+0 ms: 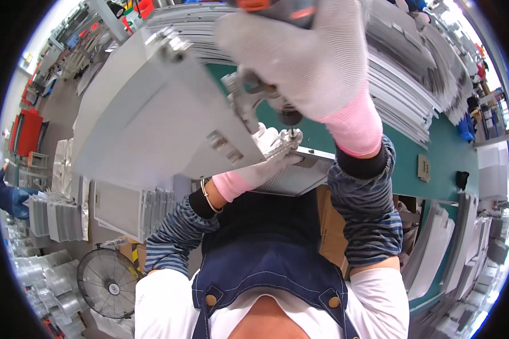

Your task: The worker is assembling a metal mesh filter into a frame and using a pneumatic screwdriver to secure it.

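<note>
My right hand, in a white glove with a pink cuff, is closed around a cordless drill with black and orange parts, cut off at the top edge. The drill's bit points down at a metal hinge and meets or nearly meets it. My left hand, gloved alike, wraps round this hinge from below, its fingers partly hidden. A large grey panel stands tilted at the left, with hinge hardware along its edge. Beneath the hinge lies a panel with a perforated grey face.
The green table carries long stacks of grey panels at the back and right. A small beige piece lies there too. More upright panels and a floor fan are at left, a cardboard box below.
</note>
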A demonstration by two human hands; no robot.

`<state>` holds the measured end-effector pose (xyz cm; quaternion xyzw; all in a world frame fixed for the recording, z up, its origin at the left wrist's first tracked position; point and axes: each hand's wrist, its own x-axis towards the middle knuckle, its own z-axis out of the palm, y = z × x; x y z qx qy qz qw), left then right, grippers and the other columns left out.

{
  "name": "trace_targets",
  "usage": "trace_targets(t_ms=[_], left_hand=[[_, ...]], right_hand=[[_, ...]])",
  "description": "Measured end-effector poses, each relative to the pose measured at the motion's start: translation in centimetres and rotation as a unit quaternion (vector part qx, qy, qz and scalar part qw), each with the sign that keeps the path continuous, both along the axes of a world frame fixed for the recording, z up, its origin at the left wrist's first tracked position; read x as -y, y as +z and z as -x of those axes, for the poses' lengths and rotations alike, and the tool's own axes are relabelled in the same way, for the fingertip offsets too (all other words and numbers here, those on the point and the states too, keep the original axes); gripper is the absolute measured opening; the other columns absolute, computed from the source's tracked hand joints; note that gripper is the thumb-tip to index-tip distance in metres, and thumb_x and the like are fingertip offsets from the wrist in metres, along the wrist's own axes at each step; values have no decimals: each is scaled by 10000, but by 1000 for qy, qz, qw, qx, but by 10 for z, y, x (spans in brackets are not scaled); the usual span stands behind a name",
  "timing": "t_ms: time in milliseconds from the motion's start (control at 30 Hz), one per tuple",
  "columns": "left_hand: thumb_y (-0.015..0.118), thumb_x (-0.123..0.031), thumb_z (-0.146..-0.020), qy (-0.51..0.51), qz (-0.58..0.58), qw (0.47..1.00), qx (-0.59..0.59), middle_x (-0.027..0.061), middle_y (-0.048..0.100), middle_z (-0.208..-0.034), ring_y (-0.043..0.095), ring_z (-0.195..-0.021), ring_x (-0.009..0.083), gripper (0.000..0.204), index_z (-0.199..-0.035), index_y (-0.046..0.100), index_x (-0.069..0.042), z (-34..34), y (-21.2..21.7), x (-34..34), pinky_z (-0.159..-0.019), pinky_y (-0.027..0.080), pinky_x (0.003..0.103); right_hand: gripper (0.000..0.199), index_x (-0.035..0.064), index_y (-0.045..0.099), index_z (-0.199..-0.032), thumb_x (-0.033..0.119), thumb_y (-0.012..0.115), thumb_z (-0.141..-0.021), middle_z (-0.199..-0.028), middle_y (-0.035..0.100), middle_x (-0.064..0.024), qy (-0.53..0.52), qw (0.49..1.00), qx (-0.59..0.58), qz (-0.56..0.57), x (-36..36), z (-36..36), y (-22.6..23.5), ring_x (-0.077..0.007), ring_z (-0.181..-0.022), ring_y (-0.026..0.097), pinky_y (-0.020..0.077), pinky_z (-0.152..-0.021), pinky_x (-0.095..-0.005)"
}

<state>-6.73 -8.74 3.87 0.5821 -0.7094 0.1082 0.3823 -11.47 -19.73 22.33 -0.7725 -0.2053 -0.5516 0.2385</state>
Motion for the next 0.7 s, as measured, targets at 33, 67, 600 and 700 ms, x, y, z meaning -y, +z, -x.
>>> trace_targets(t_ms=[33,67,600,700], left_hand=[[684,-311,-869,-2,-3,1000,1,59,529,-861,510,-756,251,419,-1207,578,-87,0,-9,-1,-641,406,391],[694,-309,-861,4,2,1000,0,56,532,-857,516,-760,246,429,-1209,574,-87,-3,-22,-3,-645,408,395],[772,-169,-757,97,-10,995,-2,136,689,-985,635,-852,277,377,-1078,670,0,-37,39,-40,-749,506,359],[553,-53,-886,102,-120,949,-274,19,671,-910,537,-701,50,277,-1136,650,16,-45,10,-41,-623,437,203]], right_hand=[[194,17,564,-913,67,650,-746,-662,533,15,-2,1000,1,-3,-2,5,1,-55,-564,486,412,-536,-219],[201,13,559,-921,60,648,-747,-660,531,21,57,969,-154,-183,-11,9,7,-53,-563,488,416,-535,-225],[109,32,578,-817,117,646,-820,-645,570,-16,45,904,-215,-366,68,44,-37,-104,-498,552,459,-459,-235],[96,33,588,-847,109,642,-822,-697,581,-30,-74,903,-195,-375,214,211,-119,-122,-549,565,467,-502,-246]])
